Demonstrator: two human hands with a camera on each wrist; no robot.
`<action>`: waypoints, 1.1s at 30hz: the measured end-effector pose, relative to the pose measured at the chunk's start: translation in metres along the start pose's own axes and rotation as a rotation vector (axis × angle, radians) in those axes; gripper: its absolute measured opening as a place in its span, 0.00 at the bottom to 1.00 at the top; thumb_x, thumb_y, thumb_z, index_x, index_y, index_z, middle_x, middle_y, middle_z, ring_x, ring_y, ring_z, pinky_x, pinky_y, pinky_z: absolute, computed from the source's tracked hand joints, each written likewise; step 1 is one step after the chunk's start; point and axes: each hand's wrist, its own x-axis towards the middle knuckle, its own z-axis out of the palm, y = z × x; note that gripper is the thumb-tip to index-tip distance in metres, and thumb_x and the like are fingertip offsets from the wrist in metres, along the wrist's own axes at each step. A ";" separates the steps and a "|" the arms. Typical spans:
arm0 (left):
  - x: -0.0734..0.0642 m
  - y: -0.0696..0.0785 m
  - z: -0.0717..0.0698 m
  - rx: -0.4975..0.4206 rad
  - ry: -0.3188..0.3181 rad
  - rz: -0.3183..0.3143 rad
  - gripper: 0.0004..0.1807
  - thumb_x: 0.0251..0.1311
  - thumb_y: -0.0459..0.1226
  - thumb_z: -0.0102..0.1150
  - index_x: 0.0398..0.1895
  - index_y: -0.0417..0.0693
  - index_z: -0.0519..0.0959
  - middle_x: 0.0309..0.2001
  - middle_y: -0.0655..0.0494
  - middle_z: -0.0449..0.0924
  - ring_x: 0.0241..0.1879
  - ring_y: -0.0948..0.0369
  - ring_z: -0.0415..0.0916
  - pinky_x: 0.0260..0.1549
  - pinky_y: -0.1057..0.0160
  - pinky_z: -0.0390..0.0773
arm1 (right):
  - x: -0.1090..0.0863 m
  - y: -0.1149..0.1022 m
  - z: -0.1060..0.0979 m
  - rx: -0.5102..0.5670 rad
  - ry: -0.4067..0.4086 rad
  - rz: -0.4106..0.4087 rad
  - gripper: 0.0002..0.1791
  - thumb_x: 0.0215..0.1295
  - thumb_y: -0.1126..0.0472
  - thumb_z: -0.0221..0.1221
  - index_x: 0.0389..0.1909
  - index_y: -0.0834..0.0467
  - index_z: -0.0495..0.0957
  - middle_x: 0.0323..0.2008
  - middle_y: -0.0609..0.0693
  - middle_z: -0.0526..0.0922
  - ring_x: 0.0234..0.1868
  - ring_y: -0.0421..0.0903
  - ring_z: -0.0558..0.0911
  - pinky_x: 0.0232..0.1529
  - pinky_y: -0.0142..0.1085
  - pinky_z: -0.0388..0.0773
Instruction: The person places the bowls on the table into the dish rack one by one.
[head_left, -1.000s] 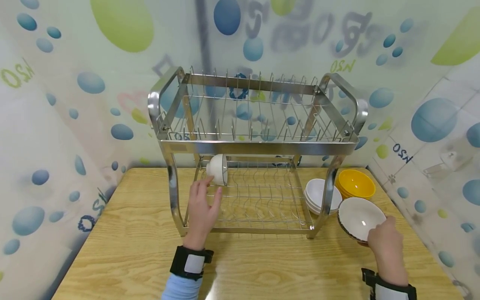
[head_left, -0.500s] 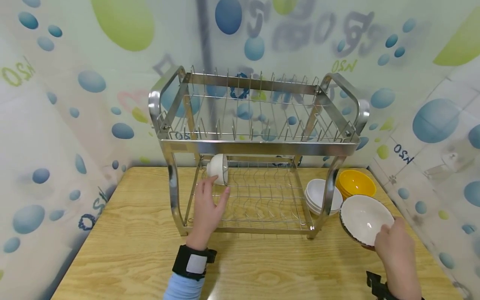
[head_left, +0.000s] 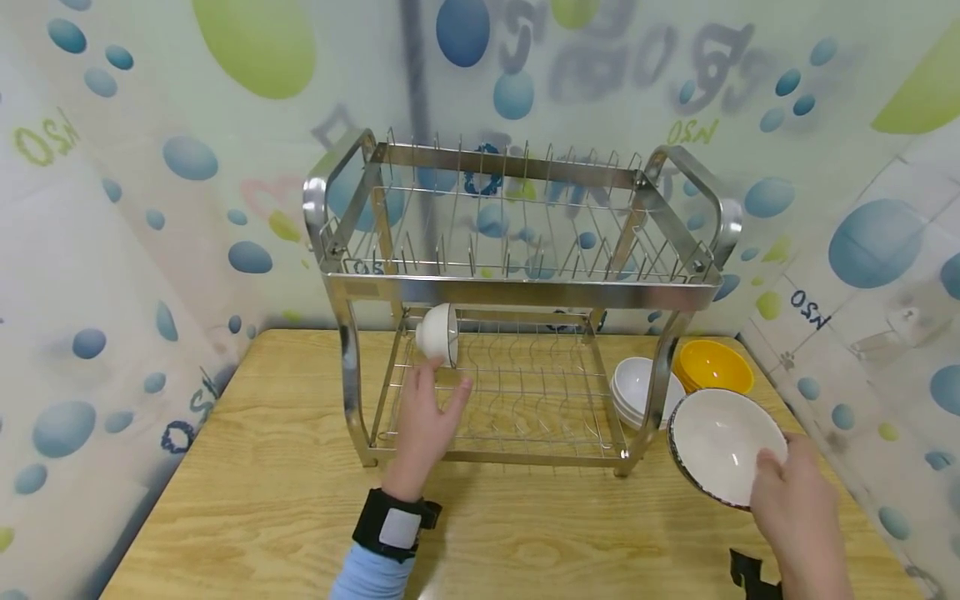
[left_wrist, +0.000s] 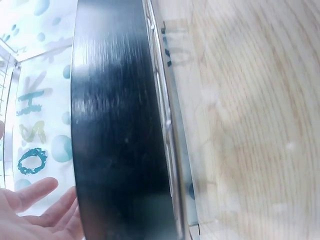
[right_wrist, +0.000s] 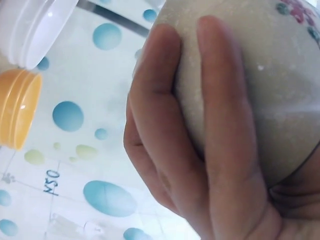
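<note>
A small white bowl with a dark rim (head_left: 433, 335) stands on its side at the left of the lower tier of a metal dish rack (head_left: 525, 292). My left hand (head_left: 423, 421) reaches in over the tier, fingers extended, fingertips right at this bowl's lower edge. In the left wrist view, the rack's broad dark bar (left_wrist: 120, 125) covers most of the scene beside the fingers. My right hand (head_left: 801, 500) grips a larger white bowl (head_left: 723, 446) by its right side, thumb over the rim. Its outside shows a floral print in the right wrist view, with fingers spread under it.
Stacked white bowls (head_left: 647, 387) stand close by the rack's right leg, with yellow bowls (head_left: 712, 367) behind them. The rack's upper tier has upright wire dividers. A patterned wall sheet (head_left: 247, 167) rises behind the wooden table (head_left: 262, 500).
The larger bowl in my right hand has come up off its place on the right and tilted toward the left. My left hand has shifted slightly right, staying by the small bowl.
</note>
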 end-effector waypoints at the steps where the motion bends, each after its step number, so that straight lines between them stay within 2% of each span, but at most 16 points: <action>1: 0.000 0.001 0.001 0.000 -0.003 -0.006 0.35 0.62 0.56 0.53 0.64 0.43 0.65 0.58 0.39 0.66 0.57 0.43 0.68 0.50 0.42 0.74 | -0.002 -0.001 0.001 0.006 0.001 -0.007 0.31 0.76 0.53 0.28 0.73 0.66 0.38 0.65 0.78 0.53 0.56 0.71 0.65 0.49 0.62 0.70; 6: 0.000 0.003 0.004 -0.035 -0.013 -0.015 0.34 0.63 0.55 0.54 0.64 0.41 0.65 0.55 0.40 0.67 0.53 0.44 0.69 0.45 0.47 0.75 | -0.007 -0.006 0.004 -0.009 0.000 -0.075 0.31 0.76 0.54 0.30 0.71 0.68 0.42 0.64 0.77 0.57 0.54 0.69 0.68 0.45 0.58 0.73; 10: -0.001 0.003 0.008 -0.087 -0.035 -0.018 0.34 0.63 0.55 0.53 0.64 0.42 0.65 0.55 0.41 0.67 0.53 0.45 0.70 0.45 0.50 0.76 | -0.010 -0.010 0.008 -0.042 0.007 -0.143 0.30 0.76 0.55 0.32 0.70 0.70 0.45 0.62 0.77 0.60 0.54 0.70 0.68 0.45 0.57 0.72; 13: -0.001 0.002 0.010 -0.122 -0.054 -0.018 0.33 0.63 0.55 0.53 0.64 0.44 0.65 0.56 0.42 0.68 0.53 0.47 0.71 0.46 0.51 0.76 | -0.012 -0.013 0.012 -0.058 -0.003 -0.159 0.29 0.76 0.56 0.33 0.70 0.70 0.45 0.62 0.76 0.60 0.54 0.68 0.69 0.44 0.55 0.74; 18: -0.003 0.004 0.013 -0.168 -0.064 -0.003 0.31 0.64 0.53 0.54 0.63 0.44 0.65 0.55 0.43 0.70 0.52 0.47 0.72 0.46 0.51 0.77 | -0.016 -0.018 0.019 -0.058 -0.028 -0.184 0.28 0.76 0.56 0.34 0.70 0.70 0.47 0.62 0.74 0.62 0.50 0.64 0.72 0.39 0.46 0.77; 24: -0.003 0.009 0.014 -0.246 -0.082 -0.010 0.30 0.64 0.49 0.55 0.63 0.42 0.66 0.55 0.41 0.70 0.52 0.44 0.72 0.47 0.48 0.77 | -0.019 -0.023 0.029 -0.077 -0.072 -0.287 0.27 0.76 0.58 0.35 0.67 0.70 0.50 0.60 0.76 0.65 0.48 0.64 0.74 0.37 0.46 0.76; 29: -0.005 0.013 0.016 -0.254 -0.096 -0.026 0.30 0.64 0.51 0.54 0.63 0.42 0.66 0.56 0.43 0.70 0.53 0.46 0.71 0.47 0.52 0.76 | -0.020 -0.030 0.038 -0.091 -0.104 -0.325 0.25 0.76 0.58 0.35 0.67 0.69 0.51 0.60 0.75 0.66 0.47 0.62 0.74 0.35 0.43 0.75; 33: -0.006 0.014 0.018 -0.261 -0.111 -0.045 0.30 0.64 0.51 0.54 0.63 0.44 0.66 0.56 0.43 0.70 0.53 0.48 0.72 0.47 0.53 0.76 | -0.021 -0.036 0.045 -0.089 -0.118 -0.347 0.24 0.75 0.60 0.36 0.66 0.70 0.52 0.60 0.75 0.66 0.49 0.63 0.73 0.39 0.47 0.75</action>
